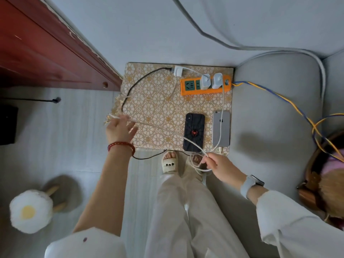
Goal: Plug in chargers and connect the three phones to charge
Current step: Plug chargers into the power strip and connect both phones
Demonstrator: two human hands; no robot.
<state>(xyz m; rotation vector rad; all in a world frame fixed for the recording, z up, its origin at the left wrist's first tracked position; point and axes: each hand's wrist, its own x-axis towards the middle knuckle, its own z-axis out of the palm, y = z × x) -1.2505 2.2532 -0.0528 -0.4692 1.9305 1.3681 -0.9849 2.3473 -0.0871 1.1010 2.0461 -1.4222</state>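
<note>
Phones lie at the lower right of the patterned table, and I go across from the left of the frame. At lower left stands a fluffy egg-shaped stool. My left hand, red bead bracelet at the wrist, hovers over the table's left edge with fingers spread, a white cable running under them; whether I grip its end is blurred. That cable slants down right across the black phone to my right hand, which pinches it just below the table's near edge, loose loops hanging beneath. Just beside the black phone lies the silver phone, a white lead plugged into its lower end. Above, at centre right, the orange power strip holds two white chargers; a third charger lies just left of it.
</note>
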